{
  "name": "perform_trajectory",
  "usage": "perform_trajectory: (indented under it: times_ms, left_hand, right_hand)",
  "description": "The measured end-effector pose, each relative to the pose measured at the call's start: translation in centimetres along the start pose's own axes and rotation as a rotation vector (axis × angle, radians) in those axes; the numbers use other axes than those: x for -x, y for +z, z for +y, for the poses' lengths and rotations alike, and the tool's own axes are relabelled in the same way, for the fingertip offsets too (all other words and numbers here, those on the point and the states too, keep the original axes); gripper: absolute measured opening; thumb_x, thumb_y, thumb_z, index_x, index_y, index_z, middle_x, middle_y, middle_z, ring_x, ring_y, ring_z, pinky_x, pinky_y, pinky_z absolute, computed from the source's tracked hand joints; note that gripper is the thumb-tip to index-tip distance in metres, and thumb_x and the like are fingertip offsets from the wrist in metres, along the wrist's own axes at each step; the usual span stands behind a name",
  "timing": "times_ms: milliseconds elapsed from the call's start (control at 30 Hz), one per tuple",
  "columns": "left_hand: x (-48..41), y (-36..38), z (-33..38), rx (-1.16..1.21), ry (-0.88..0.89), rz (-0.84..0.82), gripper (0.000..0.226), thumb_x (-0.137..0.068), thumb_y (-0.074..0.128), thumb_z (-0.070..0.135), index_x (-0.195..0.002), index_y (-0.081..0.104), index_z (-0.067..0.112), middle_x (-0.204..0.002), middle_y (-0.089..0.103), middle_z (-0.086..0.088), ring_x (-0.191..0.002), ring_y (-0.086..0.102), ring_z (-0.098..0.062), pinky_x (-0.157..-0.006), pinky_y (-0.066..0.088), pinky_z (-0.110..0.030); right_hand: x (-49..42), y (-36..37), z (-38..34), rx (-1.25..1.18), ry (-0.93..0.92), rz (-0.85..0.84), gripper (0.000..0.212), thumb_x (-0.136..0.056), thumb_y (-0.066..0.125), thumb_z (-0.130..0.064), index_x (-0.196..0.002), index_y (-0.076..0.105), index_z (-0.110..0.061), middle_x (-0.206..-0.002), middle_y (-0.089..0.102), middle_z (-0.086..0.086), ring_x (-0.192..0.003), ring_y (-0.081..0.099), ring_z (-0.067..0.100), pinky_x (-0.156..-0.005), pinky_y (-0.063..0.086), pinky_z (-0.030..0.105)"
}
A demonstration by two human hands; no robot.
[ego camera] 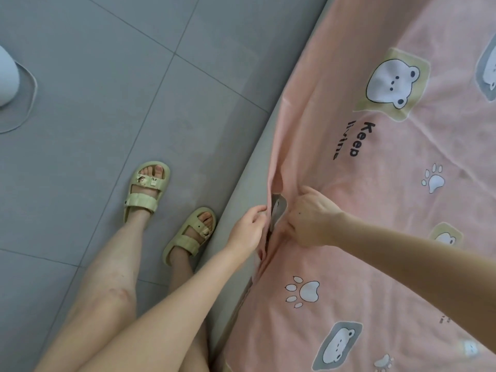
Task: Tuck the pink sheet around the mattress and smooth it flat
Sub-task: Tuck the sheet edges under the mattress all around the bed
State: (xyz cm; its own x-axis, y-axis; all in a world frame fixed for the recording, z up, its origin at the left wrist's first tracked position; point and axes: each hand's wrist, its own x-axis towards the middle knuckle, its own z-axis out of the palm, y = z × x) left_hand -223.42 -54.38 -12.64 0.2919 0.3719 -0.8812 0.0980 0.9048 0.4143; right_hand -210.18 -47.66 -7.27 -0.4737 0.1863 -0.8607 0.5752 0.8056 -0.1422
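Observation:
The pink sheet (389,216), printed with bears, paw prints and the words "Keep living", covers the mattress on the right. Its left edge runs along the grey bed side (241,200) and bunches into folds where my hands meet. My left hand (248,229) pinches the sheet's edge at the side of the bed. My right hand (308,218) lies knuckles up on the sheet just beside it, fingers curled into the bunched fabric. A small dark gap shows between the two hands.
Grey tiled floor (107,103) fills the left. My feet in pale green sandals (146,189) stand close to the bed side. A white rounded object on a grey base (8,76) sits at the far left edge.

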Motion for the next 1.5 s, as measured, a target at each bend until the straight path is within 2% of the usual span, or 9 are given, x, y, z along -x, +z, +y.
perform_trajectory:
  times_ms: [200, 367, 667, 767, 867, 1000, 1167, 1400, 1500]
  left_hand:
    - [2.1, 3.0, 1.4, 0.23, 0.045, -0.18, 0.039, -0.101, 0.034, 0.033, -0.135, 0.048, 0.021, -0.136, 0.052, 0.005, -0.125, 0.049, -0.01, -0.11, 0.037, -0.034]
    - [0.2, 3.3, 0.8, -0.124, -0.018, 0.077, 0.055, -0.09, 0.054, 0.042, -0.137, 0.038, 0.018, -0.133, 0.05, -0.002, -0.122, 0.049, -0.021, -0.105, 0.04, -0.04]
    - [0.0, 2.4, 3.1, -0.29, 0.214, 0.203, 0.017, -0.083, 0.063, 0.012, -0.073, 0.05, 0.015, -0.069, 0.055, 0.002, -0.068, 0.052, -0.018, -0.06, 0.035, -0.029]
    - [3.4, 3.2, 3.0, -0.098, 0.395, 0.276, 0.016, -0.084, 0.064, 0.012, -0.077, 0.05, 0.01, -0.062, 0.054, -0.002, -0.058, 0.047, -0.018, -0.057, 0.035, -0.029]
    - [4.8, 5.3, 2.5, 0.099, 0.359, 0.039, 0.015, -0.094, 0.053, 0.012, -0.093, 0.053, 0.027, -0.057, 0.056, 0.005, -0.047, 0.046, -0.008, -0.049, 0.036, -0.021]
    - [3.4, 7.8, 3.1, 0.315, 0.028, -0.33, 0.034, -0.098, 0.034, 0.0, -0.117, 0.059, 0.014, -0.073, 0.064, 0.011, -0.066, 0.057, 0.002, -0.06, 0.047, -0.008]
    - [-0.2, 7.7, 2.3, 0.25, -0.328, -0.595, 0.027, -0.084, 0.049, 0.037, -0.079, 0.066, 0.016, -0.086, 0.066, -0.004, -0.094, 0.06, -0.023, -0.099, 0.042, -0.038]
    - [-2.0, 6.3, -0.3, -0.013, -0.379, -0.375, 0.061, -0.093, 0.021, 0.061, -0.136, 0.045, 0.025, -0.137, 0.051, 0.001, -0.123, 0.05, -0.017, -0.103, 0.04, -0.031]
    - [-0.9, 5.1, -0.9, -0.28, -0.224, -0.105, 0.053, -0.098, 0.026, 0.046, -0.108, 0.064, 0.01, -0.112, 0.063, -0.011, -0.11, 0.056, -0.026, -0.084, 0.044, -0.028]
  right_hand:
    - [3.9, 1.6, 0.7, 0.007, 0.025, 0.25, 0.038, -0.082, 0.045, -0.028, -0.046, 0.057, -0.024, -0.049, 0.053, -0.006, -0.052, 0.042, 0.019, -0.072, 0.047, 0.038]
    - [5.1, 1.3, 0.4, 0.0, -0.026, 0.272, 0.039, -0.06, 0.074, -0.017, -0.043, 0.041, -0.03, -0.039, 0.047, -0.007, -0.039, 0.043, 0.019, -0.059, 0.02, 0.033]
    - [6.4, 1.6, 0.5, -0.02, 0.036, 0.331, 0.031, -0.073, 0.06, -0.019, -0.045, 0.048, -0.023, -0.043, 0.047, -0.005, -0.048, 0.046, 0.022, -0.064, 0.025, 0.035]
    - [7.2, 1.6, 0.3, -0.003, 0.044, 0.365, 0.033, -0.08, 0.05, -0.022, -0.047, 0.049, -0.024, -0.047, 0.05, -0.004, -0.053, 0.048, 0.022, -0.066, 0.026, 0.035]
    - [8.5, 1.4, 0.4, -0.012, 0.039, 0.392, 0.032, -0.08, 0.049, -0.021, -0.049, 0.048, -0.023, -0.047, 0.048, -0.005, -0.053, 0.047, 0.023, -0.063, 0.026, 0.036]
    - [9.5, 1.2, 0.4, -0.062, 0.034, 0.388, 0.027, -0.079, 0.048, -0.02, -0.052, 0.048, -0.021, -0.051, 0.048, -0.004, -0.055, 0.047, 0.022, -0.064, 0.026, 0.036]
    - [9.0, 1.3, 0.7, -0.084, 0.086, 0.362, 0.03, -0.082, 0.038, -0.022, -0.055, 0.05, -0.02, -0.053, 0.048, -0.004, -0.055, 0.046, 0.021, -0.067, 0.027, 0.034]
    - [3.1, 0.7, 2.9, -0.028, 0.154, 0.265, 0.045, -0.089, 0.02, -0.027, -0.055, 0.05, -0.022, -0.059, 0.06, -0.007, -0.061, 0.05, 0.018, -0.081, 0.033, 0.035]
    - [0.5, 0.1, 3.6, 0.139, 0.128, 0.054, 0.039, -0.092, 0.031, -0.022, -0.054, 0.043, -0.022, -0.056, 0.047, -0.01, -0.059, 0.039, 0.013, -0.084, 0.029, 0.034]
